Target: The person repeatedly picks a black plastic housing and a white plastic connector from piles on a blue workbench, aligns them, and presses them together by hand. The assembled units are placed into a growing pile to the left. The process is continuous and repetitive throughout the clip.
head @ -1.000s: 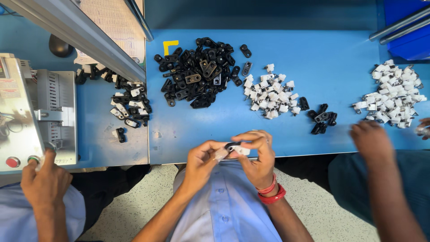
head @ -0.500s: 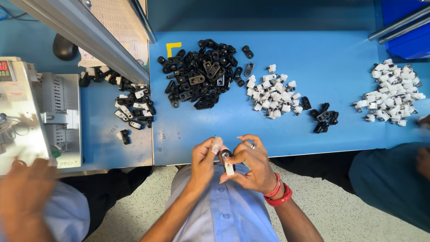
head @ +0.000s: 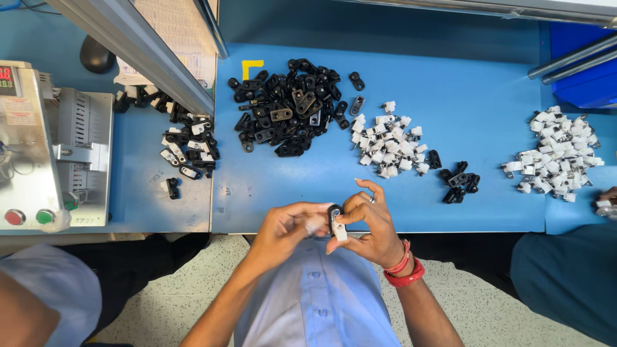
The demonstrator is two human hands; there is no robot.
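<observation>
My left hand (head: 289, 228) and my right hand (head: 366, 222) meet just off the front edge of the blue table (head: 488, 96), above my light blue shirt. Between the fingertips of both hands sits a small black plastic piece with a white piece (head: 336, 222) fitted to it. My right wrist wears red bangles (head: 402, 270). Straight ahead on the table lie a big heap of black plastic parts (head: 289, 106) and a smaller heap of white parts (head: 389, 144). A few black parts (head: 459, 181) lie right of the white heap.
A second heap of white parts (head: 556, 151) lies far right, near another person's hand (head: 604, 196). To the left stand a grey machine with red and green buttons (head: 38, 148) and mixed black-and-white parts (head: 189, 144). A metal rail (head: 135, 48) slants above. A person's sleeve (head: 45, 289) shows lower left.
My hands shifted slightly and turned the held piece upright between the fingertips. The hand of the person at left has dropped out of view; the person at right pulled their hand away.
</observation>
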